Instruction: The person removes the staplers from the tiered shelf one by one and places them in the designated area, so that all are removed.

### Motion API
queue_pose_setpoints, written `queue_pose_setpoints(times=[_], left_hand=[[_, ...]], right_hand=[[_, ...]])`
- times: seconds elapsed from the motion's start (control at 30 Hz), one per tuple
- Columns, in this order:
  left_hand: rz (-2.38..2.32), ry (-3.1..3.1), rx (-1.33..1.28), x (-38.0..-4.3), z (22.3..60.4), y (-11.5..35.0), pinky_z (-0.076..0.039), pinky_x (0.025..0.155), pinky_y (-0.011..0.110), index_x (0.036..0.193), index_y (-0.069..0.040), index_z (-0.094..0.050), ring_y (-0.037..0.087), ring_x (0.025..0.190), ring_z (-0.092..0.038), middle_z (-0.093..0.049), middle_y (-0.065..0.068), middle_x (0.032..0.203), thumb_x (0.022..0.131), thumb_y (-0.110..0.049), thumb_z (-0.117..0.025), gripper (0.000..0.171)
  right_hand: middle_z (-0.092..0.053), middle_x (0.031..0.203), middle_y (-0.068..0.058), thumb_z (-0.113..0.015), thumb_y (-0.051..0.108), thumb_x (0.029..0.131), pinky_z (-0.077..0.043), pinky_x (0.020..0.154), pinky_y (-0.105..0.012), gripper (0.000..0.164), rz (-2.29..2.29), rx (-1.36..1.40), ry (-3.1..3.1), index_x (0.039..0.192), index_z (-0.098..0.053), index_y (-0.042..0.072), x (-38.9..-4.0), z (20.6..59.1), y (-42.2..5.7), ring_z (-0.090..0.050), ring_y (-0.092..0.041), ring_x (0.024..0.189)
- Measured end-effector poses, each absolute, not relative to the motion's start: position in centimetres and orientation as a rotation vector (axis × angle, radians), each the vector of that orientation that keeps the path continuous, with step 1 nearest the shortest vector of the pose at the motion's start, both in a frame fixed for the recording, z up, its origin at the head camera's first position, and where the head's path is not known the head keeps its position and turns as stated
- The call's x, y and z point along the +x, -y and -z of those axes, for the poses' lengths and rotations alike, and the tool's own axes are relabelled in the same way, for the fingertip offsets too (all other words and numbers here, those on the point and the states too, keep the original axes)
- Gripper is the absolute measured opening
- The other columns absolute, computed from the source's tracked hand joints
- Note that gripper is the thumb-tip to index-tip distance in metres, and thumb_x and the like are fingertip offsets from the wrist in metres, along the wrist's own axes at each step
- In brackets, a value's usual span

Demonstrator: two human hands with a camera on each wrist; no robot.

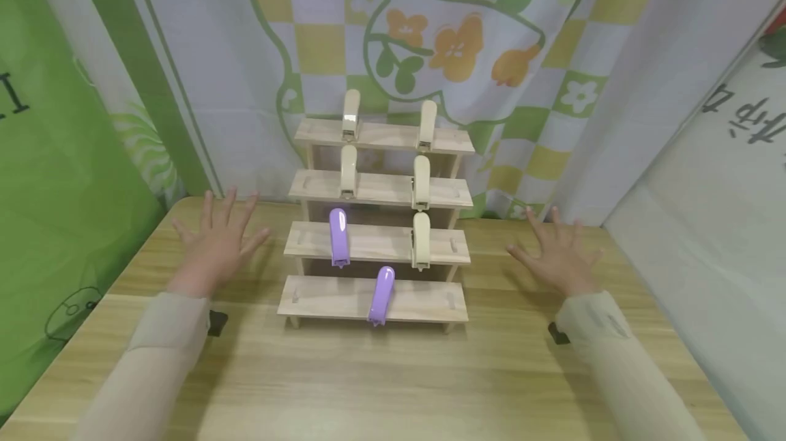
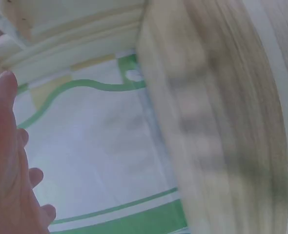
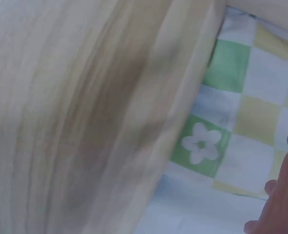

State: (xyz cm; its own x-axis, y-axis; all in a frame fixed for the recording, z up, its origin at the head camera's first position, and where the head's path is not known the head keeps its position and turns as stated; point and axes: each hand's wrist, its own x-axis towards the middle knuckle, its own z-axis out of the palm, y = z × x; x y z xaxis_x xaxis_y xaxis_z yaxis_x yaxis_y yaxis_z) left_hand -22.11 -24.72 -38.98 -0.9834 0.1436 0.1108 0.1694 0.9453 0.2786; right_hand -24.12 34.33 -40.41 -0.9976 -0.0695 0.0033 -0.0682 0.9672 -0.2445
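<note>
Gleaming purple staplers (image 1: 339, 237) on wooden shelves (image 1: 328, 296)

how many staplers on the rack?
7. Top shelf: cream stapler left, cream stapler right. Second shelf: cream stapler left, cream stapler right. Third shelf: purple stapler left, cream stapler right. Bottom shelf: purple stapler near middle. Any behind the shelves would be hidden.

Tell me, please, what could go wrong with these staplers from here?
The lowest purple stapler lies slanted, its end at the front edge of the wooden rack; a light bump might drop it onto the table.
Reaching for the top right cream stapler could knock those on the steps below.
The left hand or the right hand, both beside the rack, could jolt it.
</note>
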Motion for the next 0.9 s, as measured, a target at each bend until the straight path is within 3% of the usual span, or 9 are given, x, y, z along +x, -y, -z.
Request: queue_pose_setpoints(times=[0.2,0.43,0.6,0.73,0.9], left_hand=[[0.439,2.916,-0.321,-20.3,38.2,23.8,0.023,0.099,0.081,0.164,-0.017,-0.006,0.044,0.152,0.016,0.006,0.018,0.169,0.105,-0.061,-0.031,0.078],[0.391,2.819,-0.447,-19.1,37.8,22.1,0.016,0.112,0.075,0.164,-0.012,-0.012,0.043,0.154,-0.006,-0.007,0.019,0.169,0.106,-0.051,-0.043,0.076],[0.335,2.771,-0.514,-18.5,37.8,21.1,0.002,0.116,0.076,0.162,-0.007,-0.017,0.042,0.153,-0.014,-0.013,0.019,0.168,0.106,-0.045,-0.048,0.075],[0.295,2.757,-0.553,-18.1,38.0,20.1,-0.004,0.119,0.072,0.161,-0.005,-0.019,0.041,0.153,-0.015,-0.017,0.020,0.167,0.105,-0.047,-0.048,0.076],[0.284,2.768,-0.591,-17.8,38.3,19.2,-0.006,0.122,0.067,0.160,-0.002,-0.021,0.040,0.153,-0.016,-0.020,0.020,0.166,0.105,-0.042,-0.051,0.075]], right_hand=[[0.023,0.166,-0.015,-0.038,0.074,0.096,0.013,0.088,-0.094,0.086,0.380,-0.154,-3.163,0.161,0.007,0.040,-23.3,39.6,-33.8,0.023,-0.062,0.141],[0.010,0.168,-0.020,-0.043,0.069,0.098,0.001,0.093,-0.095,0.084,0.425,-0.222,-3.268,0.164,-0.007,0.032,-21.9,38.0,-32.4,0.012,-0.062,0.145],[0.006,0.169,-0.018,-0.047,0.064,0.099,-0.004,0.102,-0.090,0.081,0.541,-0.282,-3.319,0.164,-0.014,0.028,-21.2,36.9,-31.0,0.008,-0.058,0.148],[-0.009,0.166,-0.024,-0.051,0.054,0.102,-0.011,0.111,-0.083,0.076,0.724,-0.372,-3.381,0.162,-0.026,0.016,-21.1,36.2,-29.5,-0.006,-0.056,0.148],[-0.031,0.155,-0.030,-0.057,0.036,0.103,-0.026,0.111,-0.075,0.061,1.016,-0.497,-3.442,0.151,-0.043,0.001,-21.3,35.7,-27.1,-0.027,-0.052,0.141]])
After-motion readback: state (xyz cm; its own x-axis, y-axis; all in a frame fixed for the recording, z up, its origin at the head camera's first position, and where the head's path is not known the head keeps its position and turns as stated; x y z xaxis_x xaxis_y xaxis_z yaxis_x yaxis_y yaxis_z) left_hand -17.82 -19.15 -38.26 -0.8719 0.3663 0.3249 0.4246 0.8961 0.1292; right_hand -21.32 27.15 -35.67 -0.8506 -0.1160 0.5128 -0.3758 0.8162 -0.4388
